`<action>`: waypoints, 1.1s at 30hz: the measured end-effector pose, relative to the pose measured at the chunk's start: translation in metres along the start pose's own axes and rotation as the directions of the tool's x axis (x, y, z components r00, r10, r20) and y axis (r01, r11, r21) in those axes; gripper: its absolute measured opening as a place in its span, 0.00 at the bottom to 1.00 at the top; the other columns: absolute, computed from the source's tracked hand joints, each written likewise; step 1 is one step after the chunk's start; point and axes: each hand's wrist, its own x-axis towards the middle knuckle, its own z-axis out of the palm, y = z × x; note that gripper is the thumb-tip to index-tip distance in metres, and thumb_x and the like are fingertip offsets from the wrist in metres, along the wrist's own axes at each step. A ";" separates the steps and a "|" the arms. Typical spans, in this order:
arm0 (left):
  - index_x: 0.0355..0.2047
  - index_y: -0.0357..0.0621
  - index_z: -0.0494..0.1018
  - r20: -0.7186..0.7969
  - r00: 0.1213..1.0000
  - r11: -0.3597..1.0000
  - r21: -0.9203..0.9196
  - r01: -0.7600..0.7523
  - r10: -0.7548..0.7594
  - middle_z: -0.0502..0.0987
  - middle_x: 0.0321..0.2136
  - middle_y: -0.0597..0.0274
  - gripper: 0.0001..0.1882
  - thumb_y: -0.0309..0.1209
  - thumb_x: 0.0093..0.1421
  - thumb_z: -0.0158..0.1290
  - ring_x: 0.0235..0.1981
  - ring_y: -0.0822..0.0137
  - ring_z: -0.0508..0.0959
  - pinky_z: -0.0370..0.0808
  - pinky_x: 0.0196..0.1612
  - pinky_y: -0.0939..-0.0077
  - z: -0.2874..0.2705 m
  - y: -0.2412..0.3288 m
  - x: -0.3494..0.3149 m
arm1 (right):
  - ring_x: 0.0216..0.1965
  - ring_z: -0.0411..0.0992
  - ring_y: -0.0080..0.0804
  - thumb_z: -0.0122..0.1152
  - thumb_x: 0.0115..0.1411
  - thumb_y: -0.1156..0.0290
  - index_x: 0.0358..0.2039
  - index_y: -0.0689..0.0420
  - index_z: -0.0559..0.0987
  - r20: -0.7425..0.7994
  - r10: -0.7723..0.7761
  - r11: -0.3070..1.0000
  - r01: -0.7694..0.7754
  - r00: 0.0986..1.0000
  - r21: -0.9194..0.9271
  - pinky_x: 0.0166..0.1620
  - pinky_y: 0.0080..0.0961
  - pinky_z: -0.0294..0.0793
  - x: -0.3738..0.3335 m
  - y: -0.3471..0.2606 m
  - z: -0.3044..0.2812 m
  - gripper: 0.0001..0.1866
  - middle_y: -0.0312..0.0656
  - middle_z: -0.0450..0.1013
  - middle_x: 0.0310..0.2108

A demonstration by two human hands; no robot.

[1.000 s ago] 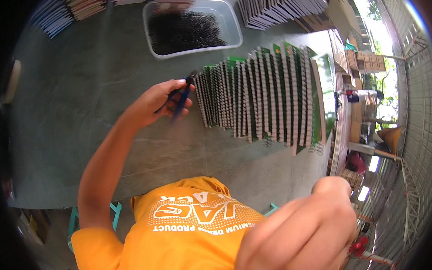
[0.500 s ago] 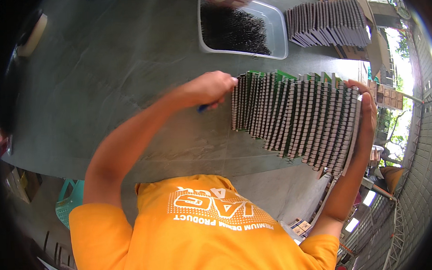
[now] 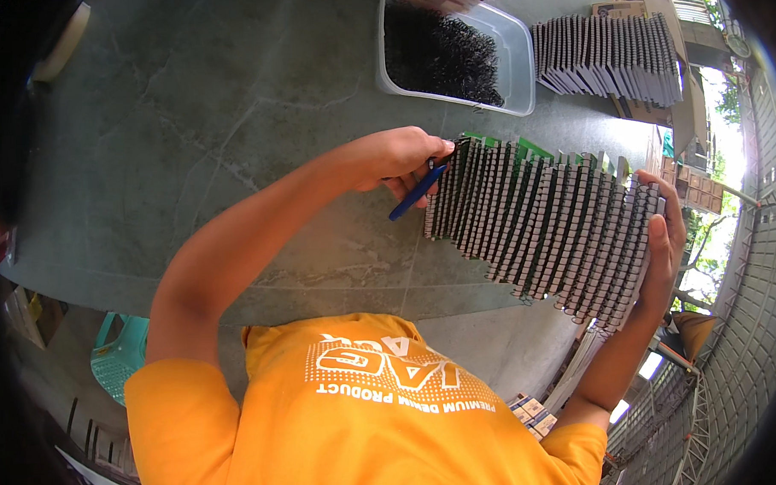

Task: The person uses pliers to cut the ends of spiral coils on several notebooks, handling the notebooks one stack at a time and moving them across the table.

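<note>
A long row of spiral-bound notebooks (image 3: 541, 220) stands packed together on the table, black coils facing up and green edges showing along the far side. At the row's left end my left hand (image 3: 406, 161) is closed around a slim blue pen-like tool (image 3: 415, 194), its exact kind unclear. The thumb and fingertips of this hand touch or nearly touch the top corner of the leftmost notebooks. My right hand (image 3: 663, 224) grips the right end of the row, thumb on the near side and fingers wrapped around the outer face.
Behind the row, a clear plastic bin (image 3: 519, 84) holds a heap of loose black coils (image 3: 441, 57), with something red and white at its far edge. Another stack of coil-bound notebooks (image 3: 604, 55) is at the far right by cardboard. A turquoise plastic stool (image 3: 121, 354) stands below the grey table (image 3: 188, 147).
The whole scene has shifted slightly right and down in view. My left hand has turned, so more of the blue tool shows. My right hand stays on the row's right end.
</note>
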 end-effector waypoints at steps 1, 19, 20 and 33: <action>0.41 0.41 0.69 0.001 1.000 0.999 -0.036 0.017 -0.017 0.76 0.30 0.54 0.21 0.47 0.66 0.37 0.31 0.59 0.79 0.76 0.35 0.62 0.002 0.002 0.002 | 0.45 0.67 0.32 0.47 0.54 0.40 0.47 0.64 0.73 -0.010 -0.016 1.000 0.016 1.000 -0.011 0.51 0.27 0.61 0.000 0.000 0.001 0.37 0.44 0.70 0.42; 0.39 0.42 0.69 0.147 0.989 0.996 -0.088 -0.010 0.023 0.75 0.29 0.59 0.22 0.49 0.67 0.36 0.29 0.65 0.78 0.75 0.34 0.68 0.000 -0.005 -0.003 | 0.44 0.63 0.33 0.48 0.53 0.41 0.46 0.59 0.74 -0.048 0.073 0.995 -0.076 0.996 -0.061 0.53 0.30 0.56 0.000 -0.008 0.004 0.34 0.43 0.68 0.41; 0.39 0.42 0.69 0.117 0.993 0.994 -0.110 -0.001 0.014 0.75 0.30 0.56 0.22 0.48 0.67 0.36 0.30 0.63 0.79 0.75 0.34 0.66 0.002 -0.004 -0.003 | 0.45 0.63 0.34 0.48 0.52 0.41 0.46 0.59 0.74 -0.047 0.072 0.996 -0.075 0.996 -0.057 0.53 0.31 0.56 0.000 -0.007 0.004 0.34 0.44 0.67 0.41; 0.39 0.43 0.68 0.107 0.990 0.995 0.019 -0.094 0.091 0.75 0.31 0.55 0.23 0.50 0.67 0.36 0.32 0.60 0.79 0.75 0.35 0.64 0.002 -0.017 0.000 | 0.48 0.64 0.37 0.49 0.49 0.39 0.45 0.59 0.74 -0.066 0.095 0.994 -0.098 0.993 -0.053 0.55 0.35 0.56 0.000 -0.006 0.003 0.36 0.46 0.66 0.44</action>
